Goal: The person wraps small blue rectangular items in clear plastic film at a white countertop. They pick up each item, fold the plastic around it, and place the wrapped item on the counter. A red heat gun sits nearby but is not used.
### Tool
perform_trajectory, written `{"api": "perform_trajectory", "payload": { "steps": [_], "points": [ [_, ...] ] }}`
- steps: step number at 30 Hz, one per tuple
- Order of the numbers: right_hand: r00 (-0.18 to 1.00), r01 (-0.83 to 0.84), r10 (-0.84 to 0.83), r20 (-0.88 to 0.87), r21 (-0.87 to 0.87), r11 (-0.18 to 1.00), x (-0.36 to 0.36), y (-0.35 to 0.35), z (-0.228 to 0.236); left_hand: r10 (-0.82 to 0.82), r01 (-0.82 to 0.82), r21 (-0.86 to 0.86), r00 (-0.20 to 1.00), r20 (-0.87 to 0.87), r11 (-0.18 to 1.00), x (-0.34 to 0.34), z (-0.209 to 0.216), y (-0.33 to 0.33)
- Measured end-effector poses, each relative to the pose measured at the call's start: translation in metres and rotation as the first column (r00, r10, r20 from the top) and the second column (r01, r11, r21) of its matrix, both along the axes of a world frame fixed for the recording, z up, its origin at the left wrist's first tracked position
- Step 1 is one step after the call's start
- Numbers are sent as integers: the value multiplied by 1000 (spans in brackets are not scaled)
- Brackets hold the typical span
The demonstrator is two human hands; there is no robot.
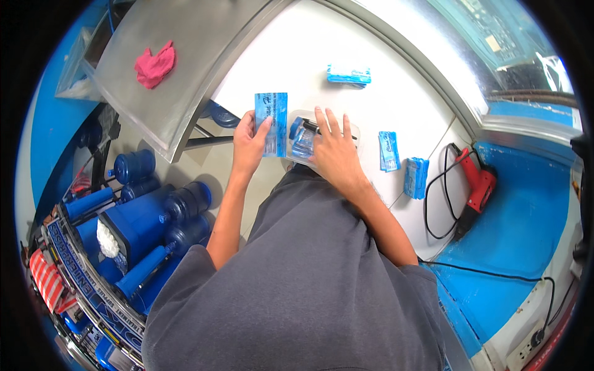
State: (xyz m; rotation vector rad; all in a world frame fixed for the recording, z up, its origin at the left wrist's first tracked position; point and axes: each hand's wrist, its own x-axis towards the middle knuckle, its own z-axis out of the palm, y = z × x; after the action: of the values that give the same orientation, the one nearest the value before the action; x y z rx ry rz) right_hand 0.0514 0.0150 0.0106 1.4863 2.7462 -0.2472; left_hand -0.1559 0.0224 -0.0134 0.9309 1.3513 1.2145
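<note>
Head view: left fingers pinch blue strip; right fingers spread over clear tub.

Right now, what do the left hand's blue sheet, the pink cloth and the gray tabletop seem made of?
Blue sheet: smooth plastic or coated paper, unclear which; flat, straight-edged, printed.
Pink cloth: likely matte fabric, crumpled into soft folds.
Gray tabletop: probably satin metal, judging by its sheen.

The shirt is dark grey, its cloth matte, loose and creased across the front. The short left sleeve and right sleeve hang wide, ending near the elbows. Darker cloth shows past its front edge. Forearms, left hand and right hand are bare, the fingers slim.
</note>
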Motion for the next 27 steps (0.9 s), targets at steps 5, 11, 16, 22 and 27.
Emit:
{"api": "perform_trajectory", "payload": {
  "steps": [5, 11, 16, 22, 27],
  "points": [
    [994, -36, 36, 102, 1, 999, -2, 9, -6, 101, -100, -45, 995, 25, 994, -18, -2, -9],
    [989, -106, 93, 117, 115, 988, -2, 13, -21, 126, -119, -77, 989, 82, 990, -14, -6, -10],
    [994, -85, 81, -78, -47, 995, 10, 18, -17, 129, -126, -48, 988, 81, 991, -11, -5, -7],
    [898, -28, -113, -426, -310, 950, 35, 20, 4, 112, -109, -41, 990, 82, 993, -15, -4, -2],
    [665, 45, -454, -593, -575, 817, 74, 17, 24, 84, -84, -2, 996, 34, 996, -9, 4, 5]
  ]
}}
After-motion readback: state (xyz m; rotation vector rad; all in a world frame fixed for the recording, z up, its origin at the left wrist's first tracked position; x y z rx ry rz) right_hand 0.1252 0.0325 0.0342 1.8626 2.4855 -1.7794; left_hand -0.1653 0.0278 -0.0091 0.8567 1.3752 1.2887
